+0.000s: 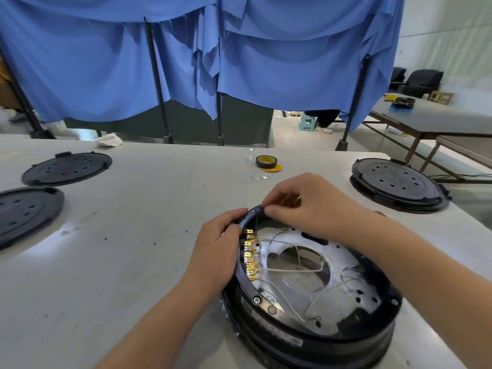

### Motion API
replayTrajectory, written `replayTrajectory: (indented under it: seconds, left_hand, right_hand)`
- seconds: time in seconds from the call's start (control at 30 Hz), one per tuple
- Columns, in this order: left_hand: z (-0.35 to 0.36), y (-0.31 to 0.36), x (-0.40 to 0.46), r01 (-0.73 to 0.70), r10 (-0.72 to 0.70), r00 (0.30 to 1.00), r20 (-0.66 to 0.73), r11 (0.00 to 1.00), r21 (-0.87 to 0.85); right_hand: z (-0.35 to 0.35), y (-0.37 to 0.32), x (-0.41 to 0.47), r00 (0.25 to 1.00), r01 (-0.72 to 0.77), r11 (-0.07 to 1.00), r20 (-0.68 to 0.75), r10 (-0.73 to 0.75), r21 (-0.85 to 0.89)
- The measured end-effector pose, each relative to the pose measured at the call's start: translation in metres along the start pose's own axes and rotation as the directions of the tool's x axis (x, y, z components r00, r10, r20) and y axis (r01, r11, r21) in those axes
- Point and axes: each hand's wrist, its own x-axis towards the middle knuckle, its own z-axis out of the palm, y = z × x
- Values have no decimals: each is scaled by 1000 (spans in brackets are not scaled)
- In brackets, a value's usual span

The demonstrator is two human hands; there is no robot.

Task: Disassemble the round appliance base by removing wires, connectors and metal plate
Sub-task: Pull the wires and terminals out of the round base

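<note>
The round black appliance base (314, 339) lies open-side up on the table in front of me. Inside it sits a silver metal plate (343, 265) with a large central hole. A row of gold connectors (250, 258) lines the inner left wall, and thin white wires (290, 269) run from them across the plate. My left hand (215, 251) grips the base's left rim beside the connectors. My right hand (306, 206) is at the far rim, fingertips pinched together on something small there; what it pinches is hidden.
Two black perforated round covers (66, 167) (24, 211) lie at the left. Another round base (396, 185) stands at the right edge. A black-and-yellow tape roll (266, 162) sits behind my hands. Blue curtains hang on poles beyond the table.
</note>
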Motion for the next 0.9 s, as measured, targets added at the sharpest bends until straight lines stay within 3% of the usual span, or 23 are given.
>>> replayTrajectory:
  seconds: [0.2, 0.67, 0.9]
  left_hand:
    - [0, 2, -2, -7, 7, 1000, -8, 1000, -17]
    - [0, 5, -5, -6, 6, 1000, -6, 1000, 25]
    - [0, 4, -4, -3, 4, 1000, -14, 1000, 11]
  right_hand:
    - [26, -29, -27, 984, 71, 997, 165, -67, -18]
    - [34, -23, -41, 982, 70, 991, 166, -88, 113]
    - [37, -21, -41, 982, 102, 993, 154, -110, 57]
